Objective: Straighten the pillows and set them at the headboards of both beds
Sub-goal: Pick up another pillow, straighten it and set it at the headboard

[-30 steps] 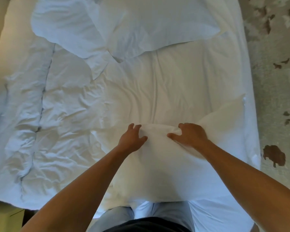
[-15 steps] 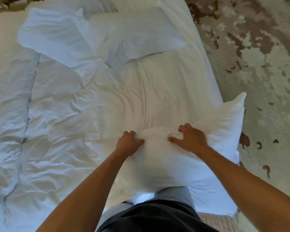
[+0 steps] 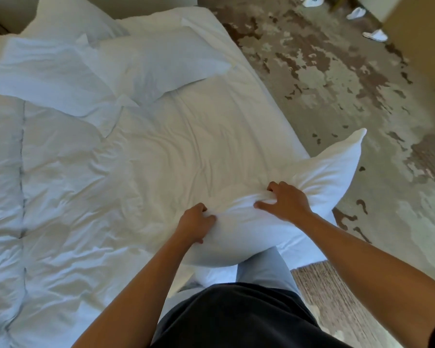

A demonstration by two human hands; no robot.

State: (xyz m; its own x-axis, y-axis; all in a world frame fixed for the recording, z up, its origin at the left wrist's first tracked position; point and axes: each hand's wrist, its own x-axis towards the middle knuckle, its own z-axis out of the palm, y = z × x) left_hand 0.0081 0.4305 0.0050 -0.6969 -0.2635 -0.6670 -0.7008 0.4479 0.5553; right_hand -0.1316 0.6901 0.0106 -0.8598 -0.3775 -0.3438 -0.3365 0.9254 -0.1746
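We stand at the foot end of a white bed point(image 3: 161, 156), looking down over our own bare arms. Both hands are closed around one plump white pillow point(image 3: 319, 177) that we hold up in front of our legs: the left hand point(image 3: 195, 223) bunches the fabric at the pillow's near-left part, and the right hand point(image 3: 285, 203) pinches a fold along its upper edge, thumb and fingers curled into the cloth. The pillow tilts, its far corner pointing up and out past the right side of the mattress, above the mottled grey and brown carpet point(image 3: 337, 84). At the far end of the bed, two more pillows point(image 3: 126, 64) lie crooked and overlapping, with another pillow point(image 3: 68, 20) behind them near the top edge; the headboard itself is not clearly in view. The duvet point(image 3: 68, 197) is heavily creased. White slippers point(image 3: 375, 35) sit on the floor, far right. To do this step well, we judge it best to keep both grips firm and spread them wider toward the pillow's corners, so the filling evens out with a shake instead of bunching at the middle. We then carry it along the right side of the bed and lay it flat and square at the head end, not drag it across the creased duvet. The crooked pillows there likely need squaring too.
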